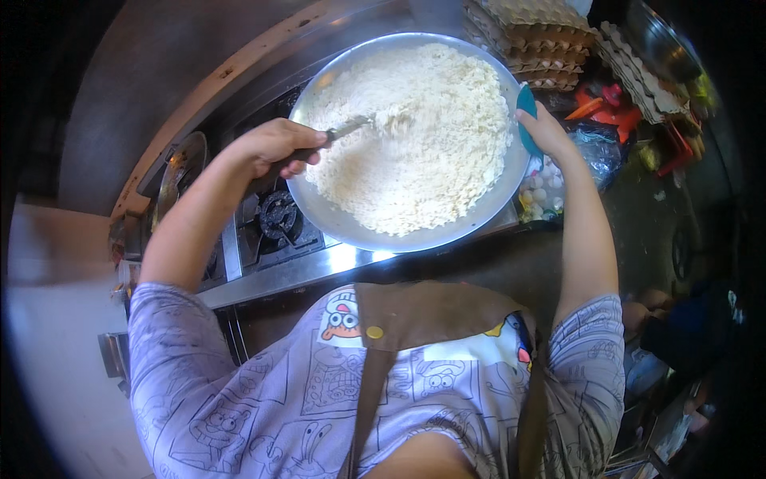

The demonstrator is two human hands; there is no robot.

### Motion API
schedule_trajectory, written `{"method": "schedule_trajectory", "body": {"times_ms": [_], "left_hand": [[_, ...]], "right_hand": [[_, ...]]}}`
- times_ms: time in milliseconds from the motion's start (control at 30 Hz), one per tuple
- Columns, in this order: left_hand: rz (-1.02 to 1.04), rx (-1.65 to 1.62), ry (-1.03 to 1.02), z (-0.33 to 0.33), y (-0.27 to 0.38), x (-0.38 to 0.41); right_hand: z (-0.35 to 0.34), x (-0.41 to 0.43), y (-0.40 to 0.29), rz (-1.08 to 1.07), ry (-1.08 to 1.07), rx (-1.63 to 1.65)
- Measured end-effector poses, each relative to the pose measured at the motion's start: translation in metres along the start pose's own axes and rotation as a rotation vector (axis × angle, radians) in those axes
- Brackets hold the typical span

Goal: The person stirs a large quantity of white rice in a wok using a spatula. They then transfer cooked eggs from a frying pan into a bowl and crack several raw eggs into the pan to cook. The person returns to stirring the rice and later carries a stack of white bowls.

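My left hand [281, 146] grips the dark handle of a metal utensil [352, 126], whose far end is blurred and partly hidden in the food. The food is a broad heap of white rice [443, 149], blurred in its left half. It lies in a large, round metal pan [413, 240] over the gas stove [272, 272]. At the pan's right rim, my right hand [547, 132] holds a teal pad [526, 126] against the edge, thumb on the near face.
Stacked cardboard egg trays [538, 45] stand behind the pan on the right, with a metal bowl [664, 42] beyond. Eggs in a clear bag [541, 191] lie below my right wrist. A bare burner [279, 214] and a round transparent lid [179, 167] are at left.
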State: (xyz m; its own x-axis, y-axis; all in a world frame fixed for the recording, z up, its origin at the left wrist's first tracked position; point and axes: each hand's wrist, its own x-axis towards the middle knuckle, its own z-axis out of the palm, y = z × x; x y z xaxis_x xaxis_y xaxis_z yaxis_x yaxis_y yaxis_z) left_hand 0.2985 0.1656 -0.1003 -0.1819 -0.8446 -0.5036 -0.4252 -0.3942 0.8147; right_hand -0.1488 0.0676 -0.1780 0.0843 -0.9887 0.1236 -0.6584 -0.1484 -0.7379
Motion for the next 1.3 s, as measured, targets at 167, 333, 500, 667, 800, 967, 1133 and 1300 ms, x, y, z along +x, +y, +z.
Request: {"method": "schedule_trajectory", "body": {"times_ms": [167, 333, 500, 667, 800, 967, 1133, 1300], "left_hand": [[0.145, 0.758, 0.264, -0.033, 0.055, -0.072], [0.400, 1.715, 0.523, 0.006, 0.061, -0.060], [0.346, 1.602, 0.434, 0.016, 0.040, -0.053], [0.363, 1.442, 0.489, -0.012, 0.044, -0.153], [0.199, 1.460, 0.330, 0.037, 0.014, -0.121], [0.272, 1.330, 0.349, -0.018, 0.030, -0.155], [0.119, 1.207, 0.657, -0.054, 0.022, -0.159], [-0.276, 0.972, 0.383, -0.069, -0.028, -0.148]], "right_hand": [[0.017, -0.046, 0.000, 0.175, 0.000, 0.040], [0.095, -0.125, -0.003, 0.157, 0.318, 0.076], [0.072, -0.110, -0.024, 0.086, 0.174, 0.027], [0.052, -0.082, -0.018, 0.107, 0.153, 0.052], [0.051, -0.065, -0.017, 0.094, 0.129, -0.159], [0.055, -0.089, -0.025, 0.104, 0.128, -0.123], [0.053, -0.092, -0.022, 0.103, 0.145, -0.045], [0.058, -0.089, -0.005, 0.085, 0.237, -0.060]]}}
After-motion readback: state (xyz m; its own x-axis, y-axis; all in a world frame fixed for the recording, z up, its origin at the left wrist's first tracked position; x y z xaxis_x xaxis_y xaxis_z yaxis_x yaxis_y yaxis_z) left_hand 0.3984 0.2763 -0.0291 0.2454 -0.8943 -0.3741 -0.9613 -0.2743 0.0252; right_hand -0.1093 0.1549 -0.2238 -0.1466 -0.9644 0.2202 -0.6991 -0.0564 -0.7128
